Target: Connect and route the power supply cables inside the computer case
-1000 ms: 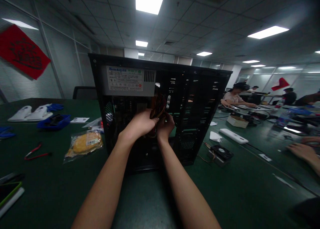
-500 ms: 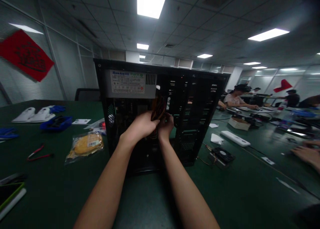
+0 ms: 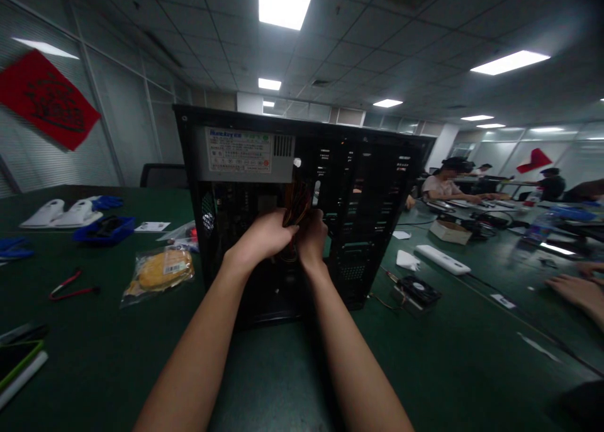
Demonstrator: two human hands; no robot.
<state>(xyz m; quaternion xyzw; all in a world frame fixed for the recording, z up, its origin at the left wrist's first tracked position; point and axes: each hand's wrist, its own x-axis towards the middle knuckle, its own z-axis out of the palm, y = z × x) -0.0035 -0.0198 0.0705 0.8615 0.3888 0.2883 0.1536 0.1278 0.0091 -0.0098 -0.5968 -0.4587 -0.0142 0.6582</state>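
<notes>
Upright on the table stands a black computer case [image 3: 377, 231] with its side off. A grey power supply [image 3: 238, 155] with a white label fills its upper left corner. From there a bundle of thin coloured cables [image 3: 297, 200] hangs down into the case. Both hands reach inside at this bundle. My left hand [image 3: 270, 232] is closed around the cables from the left. On the right side of the bundle my right hand [image 3: 312, 236] is closed on them too, its fingertips partly hidden. Dark board parts [image 3: 240, 205] show dimly behind my left hand.
Left of the case lie a bagged yellow item [image 3: 165, 270], a blue tray [image 3: 104, 229], white slippers [image 3: 63, 213] and a red-black cable [image 3: 70, 287]. To the right are a cooling fan [image 3: 418, 290], a white power strip [image 3: 442, 260] and another person's hand [image 3: 576, 293].
Both hands stay at the cable bundle, with my right hand's fingers shifted slightly. The whole view has moved a little; nothing else has visibly changed place.
</notes>
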